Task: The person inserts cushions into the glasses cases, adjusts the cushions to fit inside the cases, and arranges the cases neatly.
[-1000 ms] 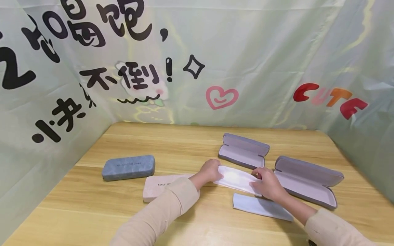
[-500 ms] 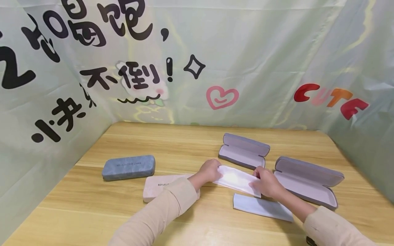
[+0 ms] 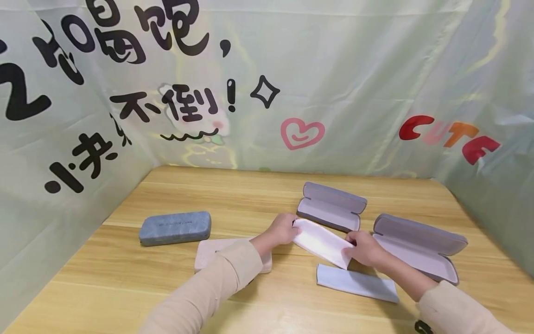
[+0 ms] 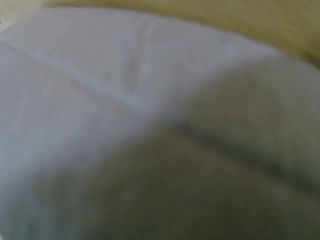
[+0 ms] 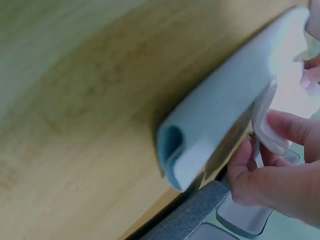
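White folded cloth (image 3: 321,242) right of centre in head frame, left hand (image 3: 283,228) pinching its upper-left end, right hand (image 3: 364,249) pinching its lower-right end, fingers curled, blue folded cloth (image 3: 356,283) at lower right.

Closed cases (image 3: 175,228) lie left of the held cloth (image 3: 320,242), open cases (image 3: 333,198) behind and right, another cloth (image 3: 356,283) before it

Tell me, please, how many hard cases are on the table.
4: a closed blue case at left; a closed pink case, partly hidden by the left sleeve; an open case behind the held cloth; and another open case beside the right hand. No other case shows.
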Action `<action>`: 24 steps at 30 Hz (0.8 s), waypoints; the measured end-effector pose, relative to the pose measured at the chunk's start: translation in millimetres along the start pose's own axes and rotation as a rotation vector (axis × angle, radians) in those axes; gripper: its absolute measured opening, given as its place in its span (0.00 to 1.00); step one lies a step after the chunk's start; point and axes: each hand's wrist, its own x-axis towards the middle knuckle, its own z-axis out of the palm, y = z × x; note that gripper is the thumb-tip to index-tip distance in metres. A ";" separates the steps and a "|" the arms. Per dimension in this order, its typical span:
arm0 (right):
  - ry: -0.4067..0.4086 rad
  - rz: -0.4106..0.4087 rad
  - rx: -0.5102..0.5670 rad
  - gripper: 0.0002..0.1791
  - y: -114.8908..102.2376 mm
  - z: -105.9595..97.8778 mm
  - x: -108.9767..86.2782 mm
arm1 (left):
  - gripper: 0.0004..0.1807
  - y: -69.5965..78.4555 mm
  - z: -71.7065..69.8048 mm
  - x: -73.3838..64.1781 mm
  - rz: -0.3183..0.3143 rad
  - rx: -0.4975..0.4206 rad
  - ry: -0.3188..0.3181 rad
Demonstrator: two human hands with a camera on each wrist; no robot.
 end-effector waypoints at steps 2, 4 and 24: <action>-0.001 0.013 0.062 0.05 -0.1 -2.9 0.6 | 0.05 -1.1 -2.5 0.2 0.011 -0.018 0.015; 0.007 0.026 0.120 0.06 -0.3 -6.8 1.8 | 0.08 -1.5 -4.9 0.5 0.005 -0.056 0.026; 0.198 0.168 0.419 0.15 -5.5 -26.5 16.8 | 0.09 17.8 -19.9 16.5 -0.045 -0.230 0.149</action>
